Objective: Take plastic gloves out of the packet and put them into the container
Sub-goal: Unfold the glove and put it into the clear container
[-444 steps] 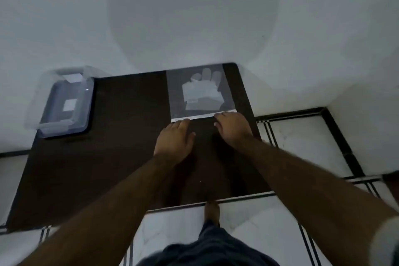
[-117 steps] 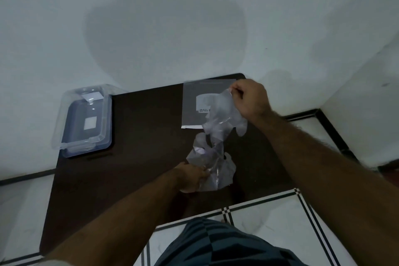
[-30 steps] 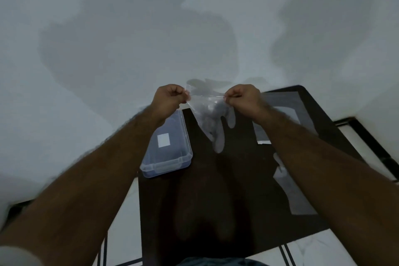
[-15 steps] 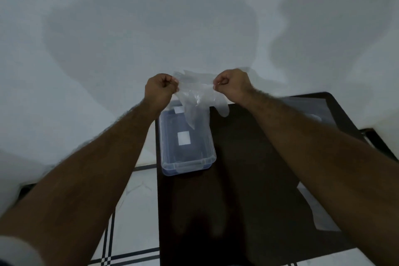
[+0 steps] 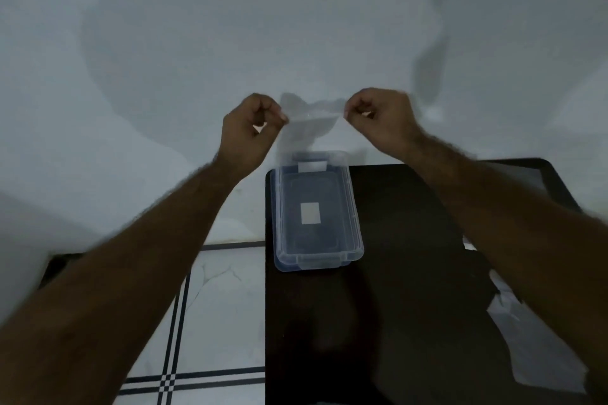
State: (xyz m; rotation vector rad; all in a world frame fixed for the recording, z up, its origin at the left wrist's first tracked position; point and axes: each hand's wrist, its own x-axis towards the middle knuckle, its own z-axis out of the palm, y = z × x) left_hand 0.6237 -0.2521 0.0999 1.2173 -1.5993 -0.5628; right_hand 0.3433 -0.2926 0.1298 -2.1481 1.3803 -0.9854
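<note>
A thin clear plastic glove (image 5: 311,123) hangs stretched between my two hands, above the far end of the container. My left hand (image 5: 251,128) pinches its left edge and my right hand (image 5: 381,118) pinches its right edge. Below them the clear, open plastic container (image 5: 317,210) sits at the far left corner of the dark table (image 5: 394,306), with a white label on its bottom. Another clear glove (image 5: 539,339) lies flat near the table's right edge. The packet (image 5: 523,174) lies at the far right corner, partly behind my right forearm.
A white wall rises directly behind the table. White floor tiles with black lines (image 5: 204,322) show to the left of the table. My forearms cross the lower left and right of the view.
Both hands have carried the glove leftward and up until it hangs over the container's far end. The view has shifted, so the container now sits near the centre.
</note>
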